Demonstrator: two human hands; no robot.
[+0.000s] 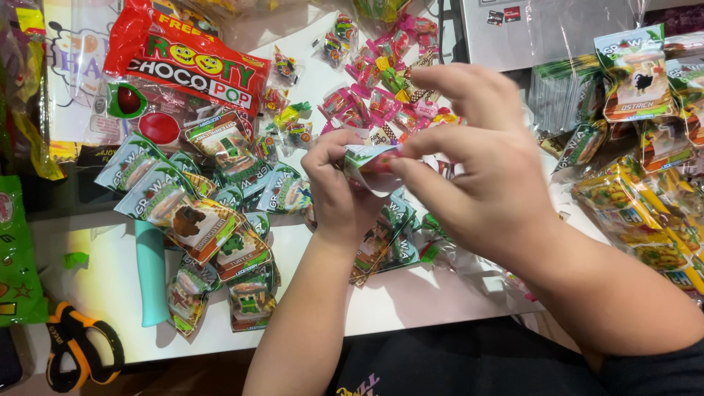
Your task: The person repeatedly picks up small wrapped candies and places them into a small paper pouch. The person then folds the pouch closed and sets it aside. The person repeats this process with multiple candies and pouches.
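Both of my hands meet over the middle of the white table (110, 286). My left hand (339, 187) and my right hand (480, 172) pinch the same small clear packet (369, 163) with green, white and red print, holding it just above the table. Under and around my hands lie several small green-edged toy packets (198, 220) with animal pictures. Beyond my fingers sits a heap of small pink and red wrapped candies (381, 81).
A big red lollipop bag (187, 62) lies at the back left. A teal tool handle (152, 271) and orange-and-black scissors (77, 352) rest at the front left. Yellow snack packets (638, 213) and more toy packets (634, 73) crowd the right side. A green bag (15, 257) sits at the left edge.
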